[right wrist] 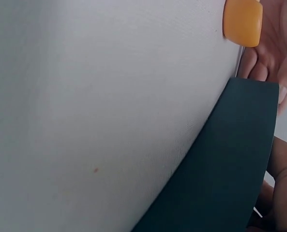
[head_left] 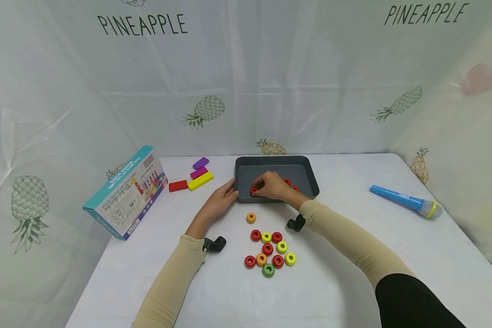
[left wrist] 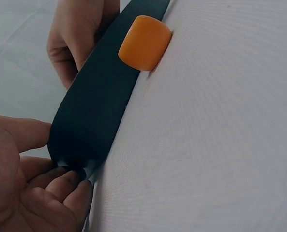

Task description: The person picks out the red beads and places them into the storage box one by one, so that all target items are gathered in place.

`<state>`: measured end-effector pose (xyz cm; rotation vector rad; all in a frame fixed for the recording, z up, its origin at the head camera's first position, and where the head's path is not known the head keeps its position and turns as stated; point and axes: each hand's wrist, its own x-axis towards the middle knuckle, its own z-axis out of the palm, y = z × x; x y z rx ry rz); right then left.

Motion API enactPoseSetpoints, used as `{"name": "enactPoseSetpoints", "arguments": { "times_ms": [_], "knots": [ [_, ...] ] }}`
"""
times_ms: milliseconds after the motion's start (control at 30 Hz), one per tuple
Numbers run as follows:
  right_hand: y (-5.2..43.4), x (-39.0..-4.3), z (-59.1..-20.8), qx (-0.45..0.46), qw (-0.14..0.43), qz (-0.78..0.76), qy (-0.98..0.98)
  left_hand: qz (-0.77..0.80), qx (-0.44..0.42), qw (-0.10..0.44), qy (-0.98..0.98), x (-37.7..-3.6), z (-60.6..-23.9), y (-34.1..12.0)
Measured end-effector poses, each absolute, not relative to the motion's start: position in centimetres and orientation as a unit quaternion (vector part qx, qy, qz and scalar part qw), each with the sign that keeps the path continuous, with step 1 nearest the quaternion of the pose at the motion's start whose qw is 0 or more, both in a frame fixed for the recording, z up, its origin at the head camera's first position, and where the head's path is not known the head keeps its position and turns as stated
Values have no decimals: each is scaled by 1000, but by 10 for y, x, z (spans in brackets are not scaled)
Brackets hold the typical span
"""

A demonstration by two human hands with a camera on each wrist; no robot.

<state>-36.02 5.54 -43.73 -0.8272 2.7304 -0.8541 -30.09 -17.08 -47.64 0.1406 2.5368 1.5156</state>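
Red ring [head_left: 253,191] pinched in right hand [head_left: 273,185] (partly hidden there); left hand [head_left: 219,202] grips tray [head_left: 243,169] corner.

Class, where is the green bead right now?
In the head view, the green bead sits slightly right of centre on the table, with an orange bead and a red bead just beyond it.

Head cam bright w/ soft shadows, both wrist cams dimmer, greyer
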Motion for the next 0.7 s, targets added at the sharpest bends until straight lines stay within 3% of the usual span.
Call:
{"name": "enactPoseSetpoints", "arguments": {
  "times_ms": [700],
  "knots": [
    [64,-347,-415,-276,40,-322,905,506,52,90,856,-298,-475,-169]
  ]
}}
